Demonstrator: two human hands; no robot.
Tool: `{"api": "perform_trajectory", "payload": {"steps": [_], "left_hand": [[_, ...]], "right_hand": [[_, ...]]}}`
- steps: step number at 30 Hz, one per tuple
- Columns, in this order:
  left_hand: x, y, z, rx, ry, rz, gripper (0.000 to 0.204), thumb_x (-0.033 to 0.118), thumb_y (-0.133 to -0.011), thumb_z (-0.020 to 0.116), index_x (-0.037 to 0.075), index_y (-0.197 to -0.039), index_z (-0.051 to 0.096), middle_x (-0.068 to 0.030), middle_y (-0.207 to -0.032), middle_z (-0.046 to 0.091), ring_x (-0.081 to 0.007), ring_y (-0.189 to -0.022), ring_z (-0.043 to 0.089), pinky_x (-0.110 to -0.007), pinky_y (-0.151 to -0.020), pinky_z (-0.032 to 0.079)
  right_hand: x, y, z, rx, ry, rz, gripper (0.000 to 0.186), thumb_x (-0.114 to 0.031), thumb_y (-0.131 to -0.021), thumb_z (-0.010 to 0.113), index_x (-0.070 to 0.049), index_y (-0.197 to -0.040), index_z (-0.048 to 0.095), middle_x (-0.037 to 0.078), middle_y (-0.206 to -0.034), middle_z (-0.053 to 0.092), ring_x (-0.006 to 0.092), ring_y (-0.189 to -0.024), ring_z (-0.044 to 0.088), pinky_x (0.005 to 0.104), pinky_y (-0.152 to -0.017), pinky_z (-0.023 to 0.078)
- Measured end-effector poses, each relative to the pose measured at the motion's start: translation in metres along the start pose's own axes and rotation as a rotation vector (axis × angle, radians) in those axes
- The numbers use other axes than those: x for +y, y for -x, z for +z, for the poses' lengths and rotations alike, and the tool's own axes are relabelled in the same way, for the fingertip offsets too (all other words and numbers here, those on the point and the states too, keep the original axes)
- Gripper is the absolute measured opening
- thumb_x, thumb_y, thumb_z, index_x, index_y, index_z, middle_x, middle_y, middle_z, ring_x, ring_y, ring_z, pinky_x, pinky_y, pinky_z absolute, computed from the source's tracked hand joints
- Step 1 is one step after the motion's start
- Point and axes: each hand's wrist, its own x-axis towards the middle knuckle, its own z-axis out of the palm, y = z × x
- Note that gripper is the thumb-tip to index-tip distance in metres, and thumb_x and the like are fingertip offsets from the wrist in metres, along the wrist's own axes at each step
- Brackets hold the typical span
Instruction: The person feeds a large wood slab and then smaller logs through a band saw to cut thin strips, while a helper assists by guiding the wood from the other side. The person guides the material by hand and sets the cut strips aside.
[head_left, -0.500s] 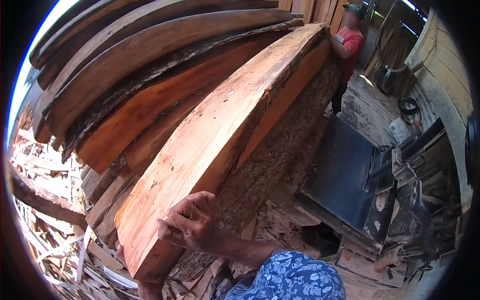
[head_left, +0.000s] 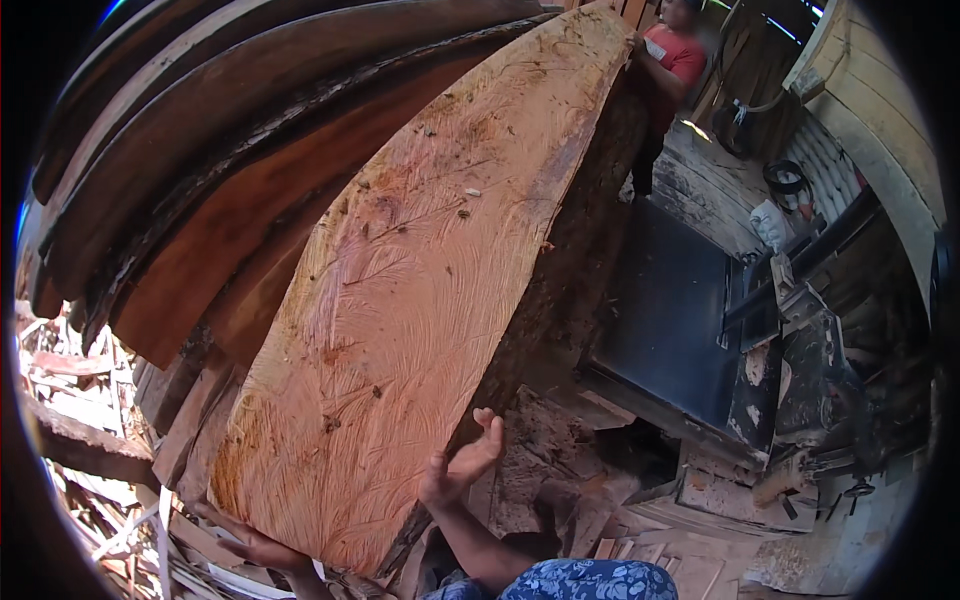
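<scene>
A long, thick wooden slab (head_left: 430,290) slants from the near lower left up to the far right, its broad, rough-sawn face turned toward me. My left hand (head_left: 268,553) is at the near end, palm up with fingers stretched along the lower left edge, bearing the slab. Beside the near right edge is my right hand (head_left: 468,468), fingers apart and loosely bent, thumb close to or touching the wood. At the far end a person in a red shirt (head_left: 672,65) has a hand on the slab's edge.
Several curved, bark-edged planks (head_left: 210,130) are stacked at the left. To the right stands a machine with a dark flat table (head_left: 665,320) and a metal frame (head_left: 815,330). Wood offcuts (head_left: 85,390) litter the lower left. Sawdust and scraps lie below the machine.
The slab has rolled so its broad face now shows instead of its narrow edge. My right hand has released its top and shifted right. My left hand shows more, and the view has shifted slightly.
</scene>
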Motion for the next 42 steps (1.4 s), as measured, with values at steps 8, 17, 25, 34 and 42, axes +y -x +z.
{"api": "perform_trajectory", "payload": {"steps": [8, 17, 25, 34, 42], "left_hand": [[0.028, -0.01, 0.046, -0.275, 0.062, 0.266, 0.067, 0.054, -0.09, 0.014, 0.007, -0.12, 0.051, -0.0232, -0.141, 0.029, -0.0349, -0.136, 0.015, -0.054, -0.11, 0.014], [0.016, 0.142, 0.058, -0.456, 0.043, 0.583, 0.077, 0.068, -0.086, 0.026, 0.0, -0.068, 0.058, -0.0169, -0.073, 0.066, -0.0317, -0.076, 0.066, -0.038, -0.07, 0.049], [0.002, 0.176, 0.03, -0.493, -0.165, 0.749, 0.076, 0.068, -0.085, 0.025, 0.001, -0.101, 0.056, -0.0126, -0.084, 0.066, -0.0324, -0.101, 0.053, -0.045, -0.093, 0.032], [-0.027, 0.215, 0.002, -0.341, 0.543, -0.748, 0.107, 0.082, -0.071, 0.033, -0.001, -0.139, 0.022, -0.0184, -0.142, 0.029, -0.0358, -0.13, 0.027, -0.05, -0.108, 0.016], [-0.097, 0.182, 0.013, -0.395, 0.686, -1.289, 0.087, 0.071, -0.083, 0.025, 0.004, -0.138, 0.031, -0.0175, -0.137, 0.038, -0.0368, -0.123, 0.04, -0.05, -0.104, 0.03]], "right_hand": [[0.049, 0.042, 0.017, 0.032, -0.588, 0.884, 0.081, -0.059, -0.085, 0.047, -0.003, -0.138, 0.026, 0.012, -0.139, 0.032, 0.0241, -0.129, 0.029, 0.038, -0.105, 0.023], [-0.003, 0.069, -0.063, -0.184, -0.882, 1.118, 0.072, -0.06, -0.091, 0.028, -0.005, -0.138, 0.027, 0.012, -0.136, 0.035, 0.0246, -0.122, 0.037, 0.0341, -0.104, 0.028], [-0.034, 0.084, -0.108, -0.165, -0.796, 0.964, 0.073, -0.051, -0.093, 0.037, 0.001, -0.141, 0.019, 0.01, -0.144, 0.024, 0.019, -0.13, 0.024, 0.0318, -0.109, 0.018], [0.018, 0.103, -0.163, -0.051, -0.928, 1.008, 0.06, -0.041, -0.086, 0.052, -0.005, -0.131, 0.039, 0.007, -0.127, 0.045, 0.021, -0.116, 0.042, 0.0349, -0.1, 0.032], [0.06, 0.132, -0.208, 0.186, -0.934, 1.079, 0.049, -0.037, -0.082, 0.06, -0.009, -0.12, 0.049, 0.004, -0.113, 0.055, 0.0191, -0.103, 0.052, 0.0355, -0.091, 0.041]]}}
